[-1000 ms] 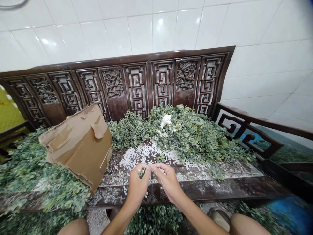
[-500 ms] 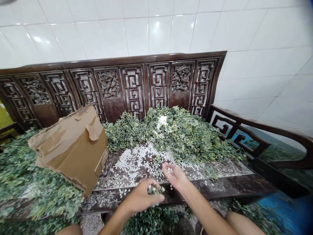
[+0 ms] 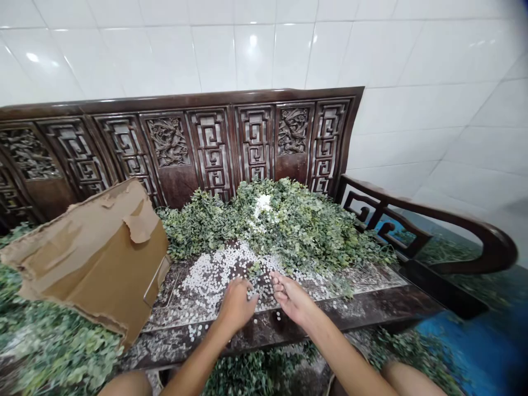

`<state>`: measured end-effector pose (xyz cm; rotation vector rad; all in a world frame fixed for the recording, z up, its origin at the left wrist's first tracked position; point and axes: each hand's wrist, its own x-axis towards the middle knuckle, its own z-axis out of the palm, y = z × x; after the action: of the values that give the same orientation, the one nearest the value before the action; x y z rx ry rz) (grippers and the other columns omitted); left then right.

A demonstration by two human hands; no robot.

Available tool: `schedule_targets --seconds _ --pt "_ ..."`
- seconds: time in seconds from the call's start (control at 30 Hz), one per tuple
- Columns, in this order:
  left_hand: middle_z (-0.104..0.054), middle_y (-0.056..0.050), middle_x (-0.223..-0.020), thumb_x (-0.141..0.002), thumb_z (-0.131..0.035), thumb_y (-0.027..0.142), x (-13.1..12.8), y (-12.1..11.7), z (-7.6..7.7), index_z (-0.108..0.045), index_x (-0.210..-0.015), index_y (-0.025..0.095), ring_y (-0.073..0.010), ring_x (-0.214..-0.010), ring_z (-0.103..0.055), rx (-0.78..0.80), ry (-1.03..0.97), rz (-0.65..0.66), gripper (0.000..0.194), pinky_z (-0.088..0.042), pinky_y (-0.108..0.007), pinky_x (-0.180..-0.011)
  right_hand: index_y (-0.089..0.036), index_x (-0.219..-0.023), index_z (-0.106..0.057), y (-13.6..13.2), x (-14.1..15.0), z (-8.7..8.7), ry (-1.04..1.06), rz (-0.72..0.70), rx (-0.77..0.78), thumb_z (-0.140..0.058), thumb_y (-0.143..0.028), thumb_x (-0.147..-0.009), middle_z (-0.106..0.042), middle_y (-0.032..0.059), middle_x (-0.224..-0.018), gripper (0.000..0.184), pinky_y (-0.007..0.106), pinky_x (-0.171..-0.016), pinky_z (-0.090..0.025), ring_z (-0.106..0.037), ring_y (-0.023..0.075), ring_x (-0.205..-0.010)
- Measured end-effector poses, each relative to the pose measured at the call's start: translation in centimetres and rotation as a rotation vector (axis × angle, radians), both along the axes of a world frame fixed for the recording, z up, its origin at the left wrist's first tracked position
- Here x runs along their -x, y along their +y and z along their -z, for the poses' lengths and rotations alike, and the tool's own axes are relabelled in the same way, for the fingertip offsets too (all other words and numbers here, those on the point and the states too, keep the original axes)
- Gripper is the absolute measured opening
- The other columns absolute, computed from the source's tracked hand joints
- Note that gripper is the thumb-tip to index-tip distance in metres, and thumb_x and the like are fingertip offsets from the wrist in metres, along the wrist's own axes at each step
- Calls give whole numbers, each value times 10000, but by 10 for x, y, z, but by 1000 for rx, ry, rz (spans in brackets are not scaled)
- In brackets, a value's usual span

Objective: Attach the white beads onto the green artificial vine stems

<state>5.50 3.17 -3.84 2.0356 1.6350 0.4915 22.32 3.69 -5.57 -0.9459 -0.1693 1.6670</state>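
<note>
Head view: a torn cardboard box is leaning on the foliage at left. The left hand is curling down over scattered small white petals, its green sprig no longer showing; the right hand is hanging half open, holding nothing visible, just beside it over the dark wooden worktop.

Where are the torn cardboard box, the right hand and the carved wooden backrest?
Torn cardboard box [image 3: 105, 275]: head view, on its front face.
Right hand [image 3: 290, 298]: head view, on its back.
Carved wooden backrest [image 3: 169, 142]: head view, on a carved panel.
</note>
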Motion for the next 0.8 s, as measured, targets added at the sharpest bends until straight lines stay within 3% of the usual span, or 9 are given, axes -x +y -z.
schedule_targets --seconds 0.1,0.2,0.33,0.43,0.57,0.7,0.8 --pt "-621 -143 -1043 -835 -550 317 -20 32 14 -644 -995 140 -301 -1061 -526 -116 -14 -97 257 -383 -402 -935 -163 -714 -657 -1 -1 -2 -29 3 -23 -673 -41 -746 -514 -34 -527 127 115 -310 -269 -405 40 -391" --pt "-633 -136 -1006 -741 -654 262 -32 54 25 -662 -920 139 -308 -1045 -518 -162 -67 -134 218 -377 -408 -931 -158 -704 -674 0 -3 -5 -66 3 -60 -673 -19 -695 -573 -12 -575 139 137 -354 -288 -437 48 -432" --pt "-648 -58 -809 -646 -624 68 -31 69 34 -665 -702 171 -235 -912 -576 -175 -200 -140 124 -412 -328 -870 -149 -727 -696 6 -6 -6 -105 1 -93 -660 -31 -658 -642 23 -653 141 168 -389 -301 -463 63 -469" --pt "-646 -32 -760 -632 -597 57 -23 76 33 -656 -683 170 -190 -795 -602 -176 -339 -169 137 -440 -293 -796 -158 -729 -695 11 -7 -4 -127 18 -104 -666 -54 -632 -655 28 -670 146 183 -391 -291 -469 72 -476" --pt "-650 -15 -699 -668 -605 171 -13 73 22 -619 -680 173 -173 -693 -620 -137 -554 -220 18 -465 -271 -701 -167 -686 -688 14 -4 -7 -134 4 -136 -723 -95 -607 -635 23 -666 112 189 -396 -278 -458 78 -493" --pt "-608 12 -609 -677 -633 292 -5 55 10 -546 -633 188 -153 -622 -607 -63 -745 -220 142 -457 -239 -628 -181 -657 -690 11 7 -18 -142 -39 -187 -825 -211 -603 -587 3 -630 149 189 -413 -270 -420 79 -508" --pt "-621 15 -653 -678 -651 334 3 35 1 -561 -764 187 -145 -634 -610 -30 -834 -206 192 -468 -241 -641 -187 -674 -712 7 16 -28 -159 -95 -229 -860 -270 -581 -585 -1 -639 194 197 -439 -273 -418 85 -532"
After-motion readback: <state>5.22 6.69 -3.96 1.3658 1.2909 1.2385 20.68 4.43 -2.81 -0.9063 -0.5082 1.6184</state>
